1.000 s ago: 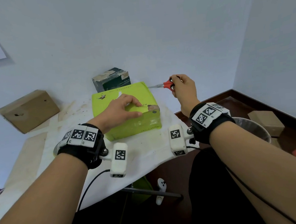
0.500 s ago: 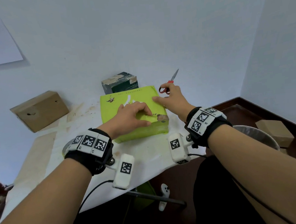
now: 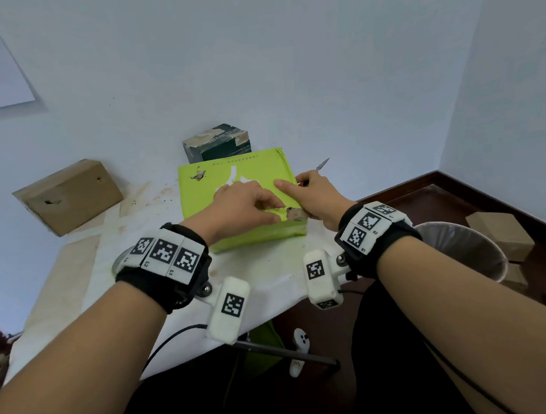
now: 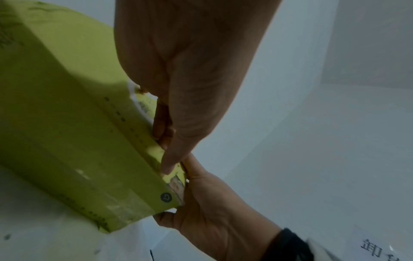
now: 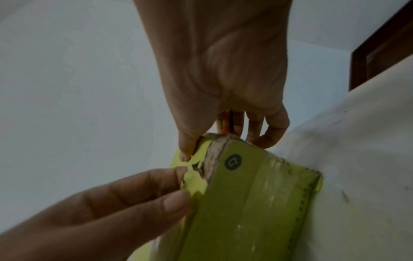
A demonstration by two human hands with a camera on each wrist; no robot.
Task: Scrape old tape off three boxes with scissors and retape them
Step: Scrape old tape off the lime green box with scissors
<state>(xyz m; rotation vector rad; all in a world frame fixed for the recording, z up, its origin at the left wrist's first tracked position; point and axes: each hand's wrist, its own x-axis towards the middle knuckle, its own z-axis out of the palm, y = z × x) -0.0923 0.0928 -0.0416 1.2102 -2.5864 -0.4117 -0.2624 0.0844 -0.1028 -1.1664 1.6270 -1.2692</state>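
The green box [image 3: 240, 190] lies flat on the white table [image 3: 264, 267], near its right edge, in front of a dark box [image 3: 217, 142]; a brown box [image 3: 70, 193] leans against the wall well to the left. The left hand [image 3: 241, 206] pinches a loose flap of green tape [image 5: 194, 180] between thumb and fingertips at the torn near-right corner, where bare cardboard [image 5: 214, 155] shows. The right hand [image 3: 314, 196] grips the scissors [image 3: 322, 163] in its curled fingers, blade pointing away, while the extended index finger presses the lid beside the tear.

Handling judgement: the box appears light and fairly stiff, so it will probably slide or lift when the flap is pulled; hold it down close to the peel line. The tape looks thin and tears raggedly, taking the printed skin with it. Grip the flap low, near its root, and pull at a shallow angle. The clear strip [image 5: 268, 185] on the side face looks smooth and well bonded; lift its edge with the blade tip
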